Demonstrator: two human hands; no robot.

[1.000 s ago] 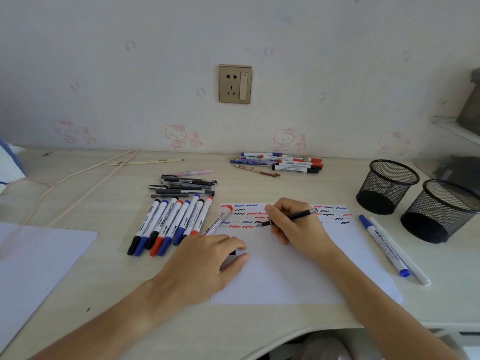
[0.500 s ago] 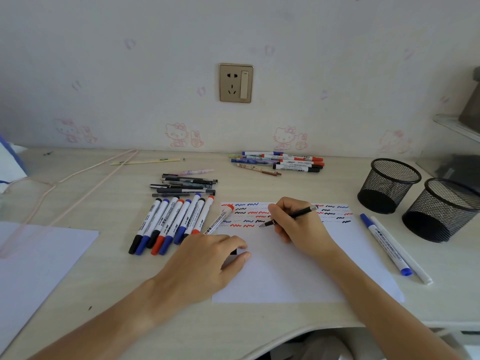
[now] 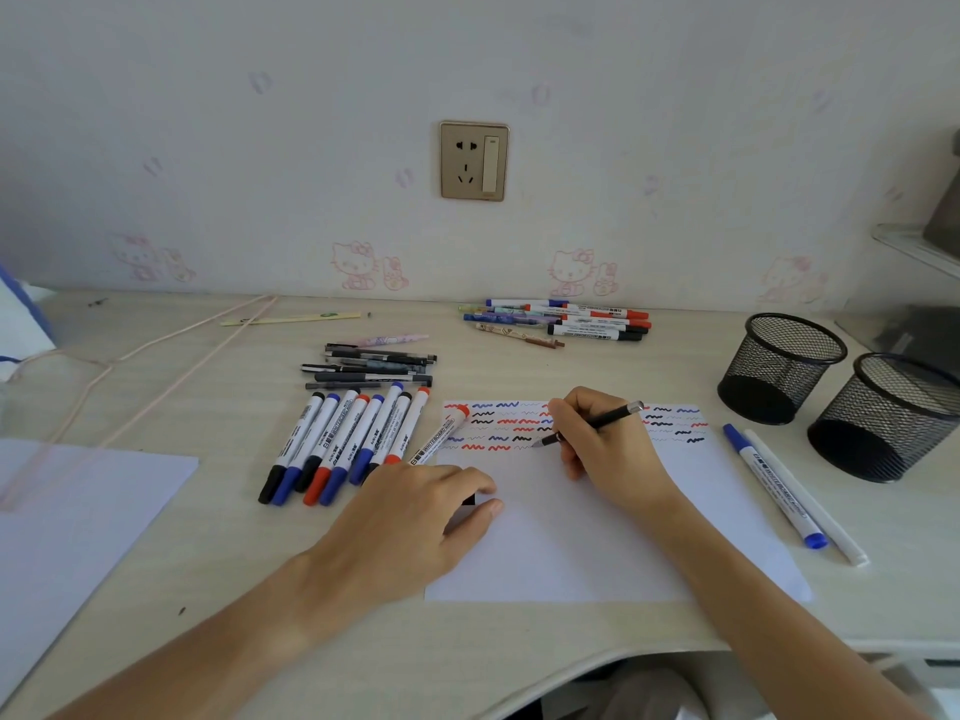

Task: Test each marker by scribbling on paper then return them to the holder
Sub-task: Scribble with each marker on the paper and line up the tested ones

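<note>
While a thin black pen [image 3: 592, 423] is gripped in the right hand [image 3: 605, 449], tip on the scribbled paper [image 3: 597, 543], and a small black cap is pinched by the left hand [image 3: 415, 517], that cap could be mislaid and both mesh holders [image 3: 782, 368] left unfilled.

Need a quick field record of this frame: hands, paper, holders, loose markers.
right hand: grips black pen, tip on the paper
left hand: rests on paper's left edge, a small black thing under the fingers
paper: rows of red, blue, black squiggles along far edge
mesh holders: two, right of paper, no markers visible inside
whiteboard markers: row lying left of paper
</note>
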